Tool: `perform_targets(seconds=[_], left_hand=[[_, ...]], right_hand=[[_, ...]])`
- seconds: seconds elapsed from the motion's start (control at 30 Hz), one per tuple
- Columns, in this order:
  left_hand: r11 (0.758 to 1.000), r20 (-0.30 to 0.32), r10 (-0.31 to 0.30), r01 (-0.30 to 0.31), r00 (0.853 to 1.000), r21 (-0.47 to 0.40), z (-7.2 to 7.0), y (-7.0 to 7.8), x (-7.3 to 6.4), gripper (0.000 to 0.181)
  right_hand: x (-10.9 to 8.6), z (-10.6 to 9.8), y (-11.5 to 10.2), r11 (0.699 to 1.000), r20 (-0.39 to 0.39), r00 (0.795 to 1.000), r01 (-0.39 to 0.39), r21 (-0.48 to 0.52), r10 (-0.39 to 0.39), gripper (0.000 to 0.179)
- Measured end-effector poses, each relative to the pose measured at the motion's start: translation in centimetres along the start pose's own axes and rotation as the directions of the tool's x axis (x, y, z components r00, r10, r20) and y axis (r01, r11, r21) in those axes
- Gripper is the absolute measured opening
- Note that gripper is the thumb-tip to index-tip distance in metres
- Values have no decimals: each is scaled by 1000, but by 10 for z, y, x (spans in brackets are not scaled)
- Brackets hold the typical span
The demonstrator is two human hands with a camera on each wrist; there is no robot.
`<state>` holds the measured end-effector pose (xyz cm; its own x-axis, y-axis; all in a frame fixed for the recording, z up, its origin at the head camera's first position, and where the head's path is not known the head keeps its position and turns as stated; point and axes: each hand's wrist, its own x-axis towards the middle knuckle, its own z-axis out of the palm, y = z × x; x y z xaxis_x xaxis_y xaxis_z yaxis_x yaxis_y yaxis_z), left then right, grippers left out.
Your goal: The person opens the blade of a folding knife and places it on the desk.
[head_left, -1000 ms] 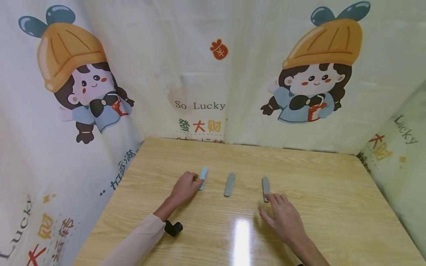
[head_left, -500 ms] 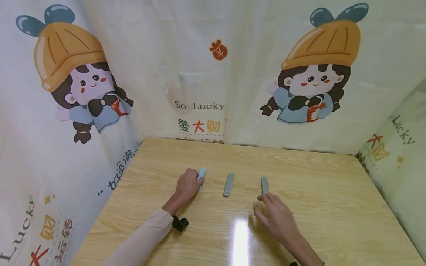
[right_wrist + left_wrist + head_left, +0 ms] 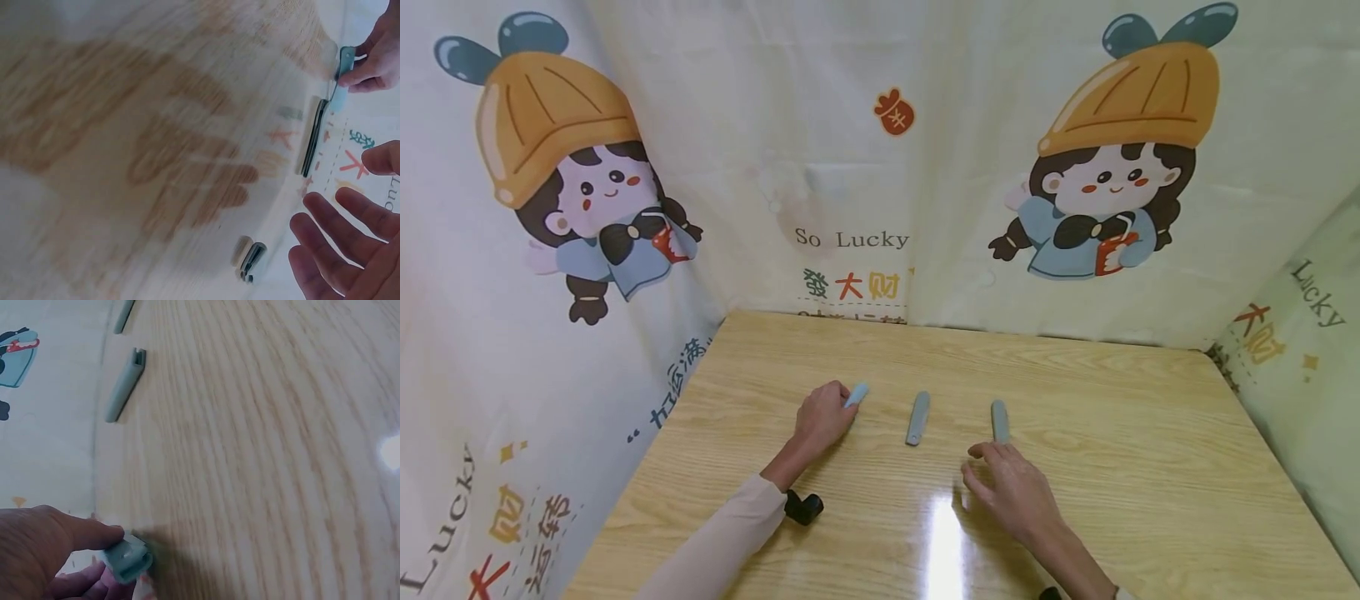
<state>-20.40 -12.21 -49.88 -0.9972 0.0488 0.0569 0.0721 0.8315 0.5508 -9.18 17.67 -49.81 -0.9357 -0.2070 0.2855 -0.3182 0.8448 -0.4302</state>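
Observation:
My left hand (image 3: 823, 414) pinches a slim light-blue slotted bar (image 3: 856, 395) between thumb and fingers. In the left wrist view the held bar (image 3: 129, 562) points its grooved end at the camera; the right wrist view shows a small hole near its end. A grey-green bar (image 3: 917, 418) of like shape lies to the right of that hand. Farther right is another grey-green bar (image 3: 1000, 421), its near end hidden behind my right hand (image 3: 1011, 492). The right hand hovers with spread, slightly bent fingers and nothing in them; the right wrist view shows them apart from this bar (image 3: 253, 259).
The wood-grain table (image 3: 1120, 467) carries the bars. A printed cloth (image 3: 955, 208) with cartoon figures hangs along its back and sides. Black wrist mounts (image 3: 803, 507) show by the forearms, and a bright light reflection (image 3: 945, 542) lies on the near tabletop.
My left fingers have closed round the light-blue bar and tilted it to the right. The right hand has drifted slightly left and toward me. Both grey-green bars stay put.

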Motion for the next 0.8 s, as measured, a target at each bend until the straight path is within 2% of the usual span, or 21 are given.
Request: perform_targets(seconds=[0.17, 0.3, 0.4, 0.53, 0.7, 0.8], left_hand=[[997, 20, 57, -56, 998, -46, -2, 2, -2, 25], [984, 10, 88, -85, 996, -158, -2, 6, -7, 19], [963, 20, 62, -55, 998, -265, -5, 10, -13, 20], [934, 62, 27, -3, 998, -358, -7, 14, -21, 20], [914, 67, 35, -5, 997, -406, -8, 19, -26, 18], [877, 77, 41, 1, 996, -480, -9, 22, -27, 21]], right_hand=[[3, 1, -1, 998, 50, 998, -48, 37, 46, 22], [8, 3, -4, 992, 75, 993, -101, 82, 95, 24], [9, 6, -7, 985, 72, 990, -126, 120, 118, 27], [7, 8, -10, 977, 77, 988, -143, 156, 133, 26], [7, 9, -12, 973, 71, 989, -141, 182, 131, 23], [10, 9, -13, 965, 77, 988, -147, 215, 133, 22]])
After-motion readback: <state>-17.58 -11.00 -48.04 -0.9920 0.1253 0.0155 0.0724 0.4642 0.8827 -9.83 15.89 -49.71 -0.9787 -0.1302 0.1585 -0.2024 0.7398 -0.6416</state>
